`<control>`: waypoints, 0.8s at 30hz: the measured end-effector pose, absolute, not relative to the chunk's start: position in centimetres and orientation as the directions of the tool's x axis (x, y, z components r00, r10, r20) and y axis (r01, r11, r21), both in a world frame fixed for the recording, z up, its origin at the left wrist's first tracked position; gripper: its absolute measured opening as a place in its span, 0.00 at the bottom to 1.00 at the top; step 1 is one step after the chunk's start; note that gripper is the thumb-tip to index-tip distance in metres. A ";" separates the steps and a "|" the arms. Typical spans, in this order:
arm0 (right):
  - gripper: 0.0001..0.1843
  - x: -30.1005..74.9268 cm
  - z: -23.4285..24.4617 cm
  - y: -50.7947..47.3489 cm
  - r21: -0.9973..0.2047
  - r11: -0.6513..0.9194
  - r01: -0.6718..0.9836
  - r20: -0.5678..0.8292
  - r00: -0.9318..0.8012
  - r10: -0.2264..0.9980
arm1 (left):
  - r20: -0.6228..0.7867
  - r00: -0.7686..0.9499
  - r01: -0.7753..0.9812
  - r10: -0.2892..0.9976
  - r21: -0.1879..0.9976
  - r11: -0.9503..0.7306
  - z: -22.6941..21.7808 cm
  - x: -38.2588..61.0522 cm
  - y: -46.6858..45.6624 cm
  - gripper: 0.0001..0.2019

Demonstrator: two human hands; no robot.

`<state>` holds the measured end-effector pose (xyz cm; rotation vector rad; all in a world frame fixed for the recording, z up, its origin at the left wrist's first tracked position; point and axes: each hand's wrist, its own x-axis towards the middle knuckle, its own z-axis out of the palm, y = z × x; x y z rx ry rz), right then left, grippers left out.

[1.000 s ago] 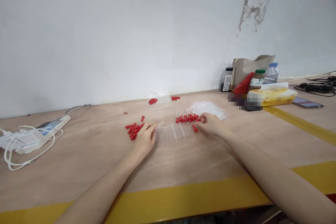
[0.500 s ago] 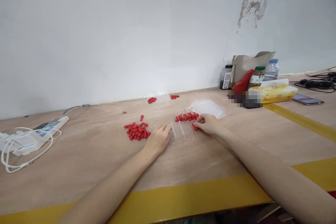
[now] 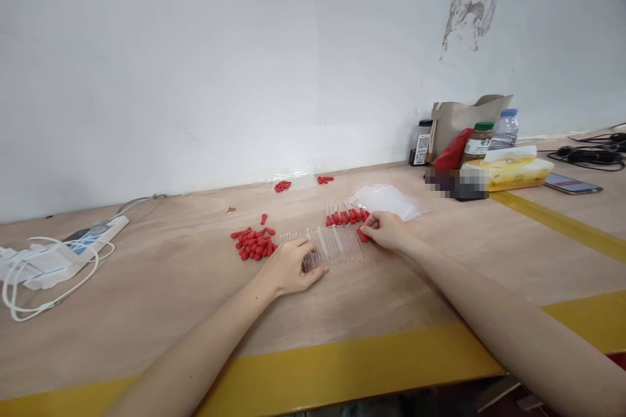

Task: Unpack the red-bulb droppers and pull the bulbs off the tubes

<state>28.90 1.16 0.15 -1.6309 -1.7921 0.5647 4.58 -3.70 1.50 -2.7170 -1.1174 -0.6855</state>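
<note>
My left hand [image 3: 292, 266] rests over the left part of a row of thin clear tubes [image 3: 337, 244]. Its thumb is spread from the curved fingers, and nothing shows gripped between them. At the row's right end, my right hand [image 3: 385, 232] pinches a red rubber bulb [image 3: 362, 233]; how many bulbs are in the fingers I cannot tell. Just behind lie clear tubes fitted with red bulbs [image 3: 346, 216], partly covered by the right fingertips. A heap of loose red bulbs [image 3: 253, 244] lies left of my left hand, with a single bulb [image 3: 264, 218] behind it.
Clear plastic bags [image 3: 384, 201] lie behind my right hand. More red bulbs [image 3: 282, 186] sit on a plastic bag by the wall. A power strip [image 3: 81, 254] with white cables is at left. Bottles, a yellow tissue pack [image 3: 508, 172] and a phone [image 3: 573, 183] stand or lie at right.
My left hand has shifted left and toward me, and its thumb has spread away from the fingers. My right hand stays almost in place with the red bulb.
</note>
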 end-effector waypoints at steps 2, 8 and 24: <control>0.04 28.9 0.1 1.2 -0.694 0.130 0.708 0.164 -0.020 0.986 | 0.434 0.635 0.679 0.639 0.081 -0.729 1.6 4.2 -3.5 0.12; 0.04 28.9 0.0 1.3 -0.697 0.124 0.706 0.164 -0.012 0.986 | 0.415 0.616 0.679 0.669 0.152 -0.719 2.3 3.6 -3.0 0.17; 0.08 29.8 -0.1 1.8 -0.608 0.102 0.787 0.213 0.038 0.976 | 0.183 0.112 0.933 0.977 0.320 -0.167 3.1 11.8 6.6 0.18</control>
